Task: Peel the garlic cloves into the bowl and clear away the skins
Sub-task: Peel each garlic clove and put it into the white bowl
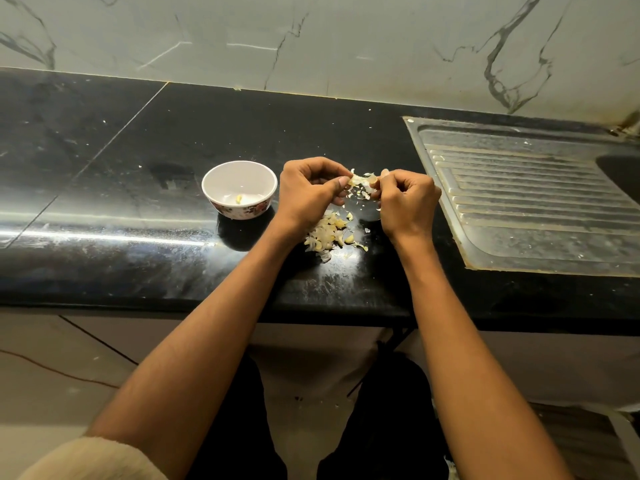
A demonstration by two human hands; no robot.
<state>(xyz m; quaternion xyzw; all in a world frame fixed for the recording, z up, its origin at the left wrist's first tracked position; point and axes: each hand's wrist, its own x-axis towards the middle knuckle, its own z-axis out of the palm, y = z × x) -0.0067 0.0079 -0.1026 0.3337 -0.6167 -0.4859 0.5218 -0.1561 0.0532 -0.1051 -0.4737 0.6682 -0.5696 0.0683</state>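
Above the table (138, 188), the left hand (306, 192) and right hand (408, 199) are pinching 1 garlic clove (363, 181), stripping skin; next, likely dropping it into the bowl (239, 188), beside the skins (327, 235).

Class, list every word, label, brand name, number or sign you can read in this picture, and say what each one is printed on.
None: no readable text anywhere.
The bowl carries only a flower pattern, no lettering.
The counter, the wall and the sink drainboard bear no words or numbers.
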